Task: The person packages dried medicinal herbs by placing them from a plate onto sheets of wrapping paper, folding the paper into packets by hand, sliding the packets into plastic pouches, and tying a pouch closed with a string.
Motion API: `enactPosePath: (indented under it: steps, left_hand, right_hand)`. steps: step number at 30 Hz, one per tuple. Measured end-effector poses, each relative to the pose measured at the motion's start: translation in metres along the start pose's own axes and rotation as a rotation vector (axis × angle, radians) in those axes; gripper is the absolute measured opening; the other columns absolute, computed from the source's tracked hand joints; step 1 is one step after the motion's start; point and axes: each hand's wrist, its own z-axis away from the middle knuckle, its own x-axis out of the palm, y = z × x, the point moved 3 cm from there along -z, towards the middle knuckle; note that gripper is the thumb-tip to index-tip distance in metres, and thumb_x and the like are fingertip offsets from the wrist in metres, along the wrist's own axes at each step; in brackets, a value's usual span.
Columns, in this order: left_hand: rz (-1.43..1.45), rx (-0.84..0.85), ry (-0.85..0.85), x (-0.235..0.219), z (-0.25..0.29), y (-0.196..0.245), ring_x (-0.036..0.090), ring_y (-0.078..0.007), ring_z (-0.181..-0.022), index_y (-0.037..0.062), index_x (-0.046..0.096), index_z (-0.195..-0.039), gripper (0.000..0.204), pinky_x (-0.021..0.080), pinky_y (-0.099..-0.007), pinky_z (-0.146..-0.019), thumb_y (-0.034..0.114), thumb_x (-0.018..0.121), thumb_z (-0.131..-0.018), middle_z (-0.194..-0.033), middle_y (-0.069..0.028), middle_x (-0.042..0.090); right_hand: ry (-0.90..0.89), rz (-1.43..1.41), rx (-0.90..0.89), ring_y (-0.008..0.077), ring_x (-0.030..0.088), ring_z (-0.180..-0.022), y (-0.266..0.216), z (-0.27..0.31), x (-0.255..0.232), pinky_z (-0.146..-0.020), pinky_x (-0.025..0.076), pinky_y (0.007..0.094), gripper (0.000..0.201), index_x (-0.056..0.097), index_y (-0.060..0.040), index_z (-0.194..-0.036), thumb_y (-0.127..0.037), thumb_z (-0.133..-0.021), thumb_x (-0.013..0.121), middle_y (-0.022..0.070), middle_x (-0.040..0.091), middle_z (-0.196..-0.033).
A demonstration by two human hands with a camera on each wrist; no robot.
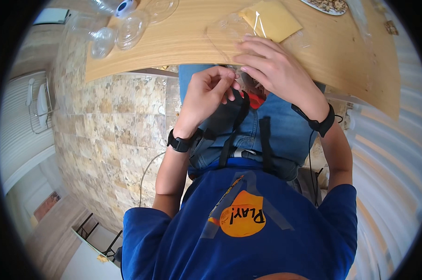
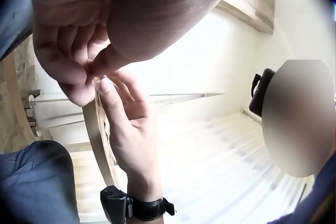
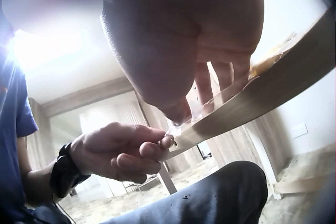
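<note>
In the head view, my left hand (image 1: 208, 91) is just off the table's front edge, over my lap. Its thumb and index fingertip pinch the edge of a thin, clear plastic piece (image 3: 177, 128), best seen in the right wrist view; its full shape is hidden. My right hand (image 1: 278, 67) lies over the table edge, fingers extended and slightly spread, touching the clear plastic. The right thumb (image 2: 111, 95) comes close to the left fingertips in the left wrist view. Beyond the right fingers lies a yellow packet (image 1: 276, 21) with a white cord loop (image 1: 259, 22) on it.
Clear plastic cups and lids (image 1: 129, 30) lie at the table's back left. A plate (image 1: 325, 5) of brown bits sits at the back right, beside a clear plastic bag (image 1: 358, 21). Something red (image 1: 255, 100) lies on my lap below the table edge (image 1: 141, 69).
</note>
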Motion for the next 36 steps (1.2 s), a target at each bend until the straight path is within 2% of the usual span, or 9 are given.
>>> enactPosePath:
  steps: [4, 7, 9, 13, 22, 25, 27, 30, 36]
  left_hand:
    - [0.159, -0.058, -0.014, -0.004, 0.002, -0.002, 0.064, -0.0083, -0.074, -0.0010, 0.071, -0.115, 0.028, 0.049, -0.0233, -0.063, 0.023, 0.057, -0.110, -0.093, -0.0059, 0.075]
    - [0.320, -0.176, -0.026, -0.004, 0.001, -0.007, 0.065, -0.0089, -0.075, -0.0006, 0.071, -0.114, 0.024, 0.050, -0.0238, -0.064, 0.019, 0.058, -0.109, -0.093, -0.0058, 0.074]
    - [0.144, -0.105, -0.034, -0.002, 0.001, -0.010, 0.065, -0.0097, -0.076, -0.0001, 0.072, -0.114, 0.024, 0.051, -0.0238, -0.065, 0.019, 0.058, -0.109, -0.093, -0.0059, 0.074]
    - [0.183, -0.123, -0.050, -0.001, 0.002, -0.016, 0.066, -0.0102, -0.076, -0.0005, 0.072, -0.115, 0.024, 0.051, -0.0236, -0.066, 0.017, 0.058, -0.109, -0.095, -0.0067, 0.075]
    - [0.222, 0.010, -0.003, 0.004, 0.008, -0.005, 0.066, -0.0078, -0.077, -0.0001, 0.076, -0.117, 0.023, 0.050, -0.0220, -0.068, 0.011, 0.058, -0.108, -0.093, -0.0052, 0.077]
    - [0.183, 0.056, 0.005, 0.005, 0.009, -0.004, 0.066, -0.0071, -0.076, -0.0006, 0.076, -0.117, 0.022, 0.050, -0.0215, -0.067, 0.011, 0.061, -0.107, -0.090, -0.0046, 0.077]
    - [0.119, 0.111, 0.022, 0.007, 0.010, -0.002, 0.068, -0.0106, -0.078, -0.0020, 0.076, -0.116, 0.022, 0.052, -0.0240, -0.068, 0.011, 0.061, -0.107, -0.093, -0.0064, 0.076]
    - [0.111, 0.159, 0.062, 0.008, 0.010, -0.003, 0.069, -0.0077, -0.078, -0.0030, 0.076, -0.116, 0.021, 0.052, -0.0227, -0.067, 0.010, 0.062, -0.106, -0.088, -0.0049, 0.077]
    - [0.129, 0.208, 0.096, 0.009, 0.010, -0.004, 0.070, -0.0088, -0.080, -0.0042, 0.076, -0.114, 0.020, 0.053, -0.0234, -0.068, 0.009, 0.064, -0.105, -0.089, -0.0070, 0.078]
  right_hand:
    - [-0.007, -0.053, 0.038, 0.0314, 0.060, -0.128, -0.001, 0.002, 0.001, -0.108, 0.048, 0.0431, 0.017, 0.078, -0.0061, -0.107, -0.015, -0.093, 0.073, 0.0076, 0.067, -0.131]
    - [0.015, -0.039, 0.024, 0.0309, 0.060, -0.127, -0.003, 0.004, 0.003, -0.108, 0.048, 0.0426, 0.015, 0.079, -0.0064, -0.104, -0.014, -0.092, 0.073, 0.0068, 0.067, -0.131]
    - [0.018, -0.045, 0.027, 0.0306, 0.060, -0.126, -0.002, 0.004, 0.004, -0.107, 0.048, 0.0424, 0.015, 0.079, -0.0067, -0.103, -0.014, -0.092, 0.073, 0.0065, 0.067, -0.131]
    - [0.024, -0.055, 0.047, 0.0293, 0.060, -0.123, -0.002, 0.004, 0.004, -0.105, 0.049, 0.0424, 0.013, 0.078, -0.0090, -0.099, -0.018, -0.091, 0.075, 0.0040, 0.067, -0.129]
    - [0.019, -0.164, 0.101, 0.0274, 0.060, -0.120, -0.012, 0.004, -0.003, -0.105, 0.048, 0.0410, 0.015, 0.078, -0.0072, -0.089, -0.022, -0.088, 0.078, 0.0041, 0.067, -0.129]
    - [0.059, -0.110, 0.050, 0.0267, 0.061, -0.120, -0.019, 0.002, -0.007, -0.103, 0.048, 0.0409, 0.016, 0.078, -0.0059, -0.091, -0.021, -0.085, 0.079, 0.0041, 0.068, -0.128]
    - [0.058, -0.104, 0.031, 0.0266, 0.061, -0.120, -0.022, 0.002, -0.007, -0.103, 0.049, 0.0404, 0.016, 0.077, -0.0053, -0.092, -0.019, -0.083, 0.080, 0.0042, 0.068, -0.128]
    - [0.057, -0.087, 0.002, 0.0267, 0.062, -0.119, -0.024, 0.002, -0.008, -0.101, 0.050, 0.0396, 0.017, 0.077, -0.0044, -0.094, -0.016, -0.082, 0.080, 0.0046, 0.068, -0.128]
    - [0.054, -0.086, -0.001, 0.0271, 0.063, -0.117, -0.029, 0.000, -0.008, -0.099, 0.052, 0.0394, 0.014, 0.077, -0.0037, -0.094, -0.011, -0.082, 0.079, 0.0059, 0.068, -0.127]
